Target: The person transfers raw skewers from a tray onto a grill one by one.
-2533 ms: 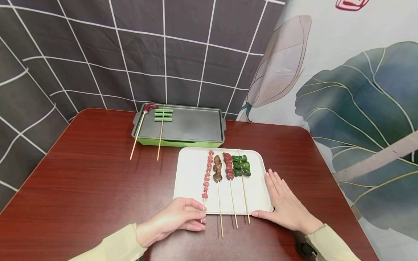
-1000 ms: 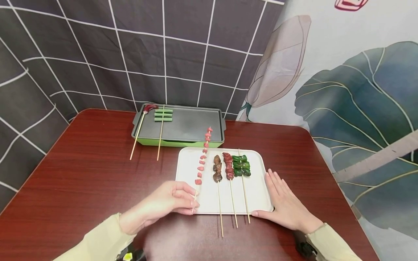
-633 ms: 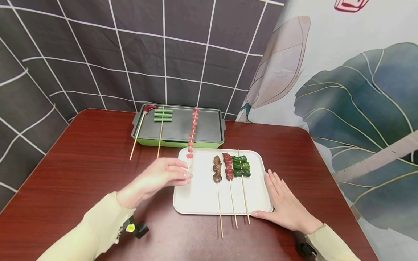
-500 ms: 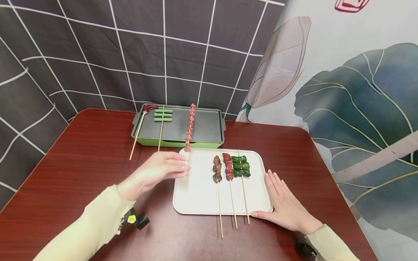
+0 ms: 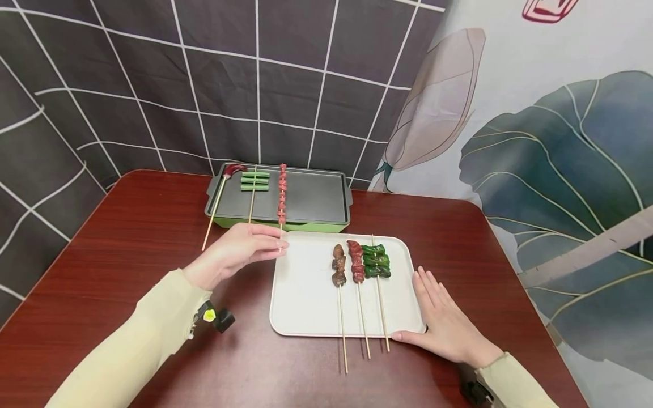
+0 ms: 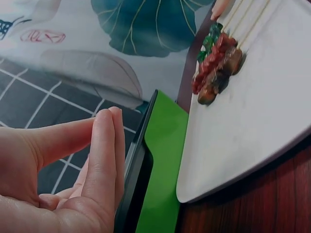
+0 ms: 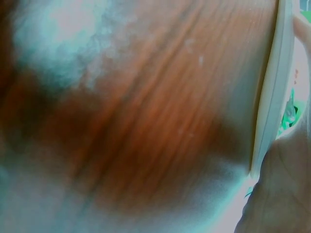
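Note:
My left hand pinches the stick end of a skewer of small red meat pieces, whose beaded length stretches over the grey grill plate on its green base. In the left wrist view, thumb and fingertips of that left hand meet, and the skewer is hidden. My right hand rests with straight fingers along the right edge of the white tray. On that tray lie a skewer of brown chunks, one of dark red meat and one of green peppers.
At the grill's left side lie a skewer with a dark red curved piece and one with green stalks, their sticks reaching over the front rim. A dark tiled cloth hangs behind the reddish-brown table.
My left hand has lifted the red-piece skewer off the tray and carried it forward and left to the grill, beside the green stalks. The right hand has stayed at the tray edge.

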`<action>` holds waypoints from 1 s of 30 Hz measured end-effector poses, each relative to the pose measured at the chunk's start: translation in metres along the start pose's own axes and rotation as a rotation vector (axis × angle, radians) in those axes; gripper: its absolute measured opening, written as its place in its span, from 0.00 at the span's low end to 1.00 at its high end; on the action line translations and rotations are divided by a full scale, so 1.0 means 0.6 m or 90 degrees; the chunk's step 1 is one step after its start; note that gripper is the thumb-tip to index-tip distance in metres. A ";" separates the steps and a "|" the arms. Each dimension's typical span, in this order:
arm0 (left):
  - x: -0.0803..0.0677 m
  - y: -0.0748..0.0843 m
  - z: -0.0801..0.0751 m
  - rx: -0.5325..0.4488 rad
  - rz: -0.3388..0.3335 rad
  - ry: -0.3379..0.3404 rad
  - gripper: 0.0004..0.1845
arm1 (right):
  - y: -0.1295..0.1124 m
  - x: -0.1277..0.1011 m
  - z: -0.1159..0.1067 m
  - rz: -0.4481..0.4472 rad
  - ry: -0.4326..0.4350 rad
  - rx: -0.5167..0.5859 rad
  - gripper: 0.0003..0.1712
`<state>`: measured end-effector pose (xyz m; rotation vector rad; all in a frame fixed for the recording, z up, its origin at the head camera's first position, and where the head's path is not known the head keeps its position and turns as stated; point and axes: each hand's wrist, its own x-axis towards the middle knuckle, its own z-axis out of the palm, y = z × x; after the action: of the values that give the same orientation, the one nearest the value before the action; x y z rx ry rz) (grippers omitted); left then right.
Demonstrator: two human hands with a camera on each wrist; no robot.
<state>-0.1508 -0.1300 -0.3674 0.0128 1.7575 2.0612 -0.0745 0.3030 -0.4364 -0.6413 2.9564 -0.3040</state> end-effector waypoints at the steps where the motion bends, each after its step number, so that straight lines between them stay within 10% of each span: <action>1: 0.000 0.001 -0.002 -0.003 -0.005 0.002 0.24 | 0.000 0.000 0.000 0.000 -0.001 0.001 0.73; 22: -0.004 0.000 -0.014 0.049 -0.041 0.000 0.28 | 0.000 0.000 0.003 0.004 -0.001 0.003 0.73; 30: -0.034 0.001 -0.014 0.133 0.010 0.033 0.29 | 0.001 0.001 0.003 0.002 0.000 -0.001 0.74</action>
<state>-0.1346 -0.1445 -0.3631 0.0360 2.0031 1.8937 -0.0750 0.3030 -0.4380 -0.6355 2.9575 -0.3023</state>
